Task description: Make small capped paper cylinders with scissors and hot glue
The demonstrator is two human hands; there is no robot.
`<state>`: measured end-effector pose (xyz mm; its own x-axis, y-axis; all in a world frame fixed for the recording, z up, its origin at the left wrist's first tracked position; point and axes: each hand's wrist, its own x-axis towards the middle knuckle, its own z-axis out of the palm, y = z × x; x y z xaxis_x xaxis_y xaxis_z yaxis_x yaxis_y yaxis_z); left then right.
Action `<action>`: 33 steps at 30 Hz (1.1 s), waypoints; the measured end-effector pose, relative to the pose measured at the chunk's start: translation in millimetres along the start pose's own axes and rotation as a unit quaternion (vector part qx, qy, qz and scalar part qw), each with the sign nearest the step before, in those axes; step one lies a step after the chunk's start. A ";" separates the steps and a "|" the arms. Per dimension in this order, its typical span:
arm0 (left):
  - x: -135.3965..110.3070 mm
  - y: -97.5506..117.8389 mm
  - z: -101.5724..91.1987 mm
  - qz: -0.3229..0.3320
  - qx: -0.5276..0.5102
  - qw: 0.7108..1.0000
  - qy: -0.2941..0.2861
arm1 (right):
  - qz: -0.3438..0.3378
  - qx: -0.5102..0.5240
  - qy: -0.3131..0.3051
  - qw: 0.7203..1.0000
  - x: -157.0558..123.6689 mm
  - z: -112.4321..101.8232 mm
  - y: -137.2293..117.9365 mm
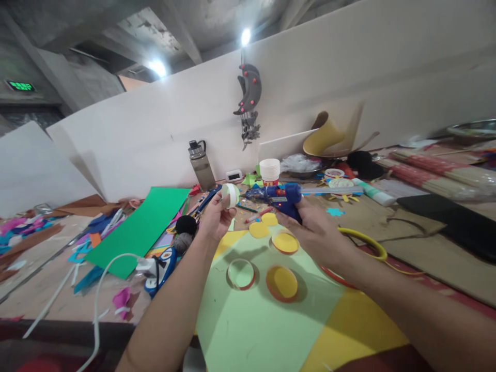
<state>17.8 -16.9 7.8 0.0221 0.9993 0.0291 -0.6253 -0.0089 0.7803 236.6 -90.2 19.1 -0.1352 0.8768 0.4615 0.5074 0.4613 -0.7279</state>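
Note:
Between the fingers of my left hand [219,216] is a small round piece with a white rim and a pale green face [231,196], held up on edge. My right hand [312,232] is wrapped round the handle of a blue glue gun [289,200], with a clear glue stick [329,190] poking out of its back. The gun's nozzle points left at the round piece; whether they touch I cannot tell. Below my hands, on pale green sheet [267,325], lie a green-filled ring [241,274] and two yellow-filled rings [281,283]. Yellow discs [259,229] lie just beyond.
A bright green sheet [143,227] lies left, near a blue power strip [160,271] with a white cord. A bottle [202,165] and stacked paper cups [270,170] stand by the white board. Right are a yellow hoop [372,243], cardboard [418,253] and wrapped sticks [445,173].

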 end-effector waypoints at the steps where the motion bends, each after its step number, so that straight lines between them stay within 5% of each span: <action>1: 0.0 0.0 -0.3 -0.002 0.001 1.000 0.001 | -0.003 0.001 0.001 1.000 0.2 0.4 0.5; 17: -3.9 -1.9 1.9 -0.034 0.046 0.998 -0.037 | 0.036 0.043 0.034 0.998 4.8 -3.3 4.4; 22: -0.3 -4.1 -0.1 -0.038 0.050 0.998 -0.031 | 0.155 0.151 0.053 0.975 10.4 -10.3 2.6; 28: 2.4 -4.1 0.5 -0.045 0.053 0.998 0.002 | 0.232 0.266 0.081 0.932 -0.1 -42.5 32.5; 33: 0.7 -7.8 -0.5 -0.044 0.058 0.997 -0.013 | 0.247 0.098 0.094 0.959 -19.0 -84.3 63.6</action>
<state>22.3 -16.1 1.4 0.0946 0.9951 -0.0270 -0.5261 0.0730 0.8473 343.2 -89.0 6.8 0.2463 0.9634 0.1053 0.2980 0.0281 -0.9542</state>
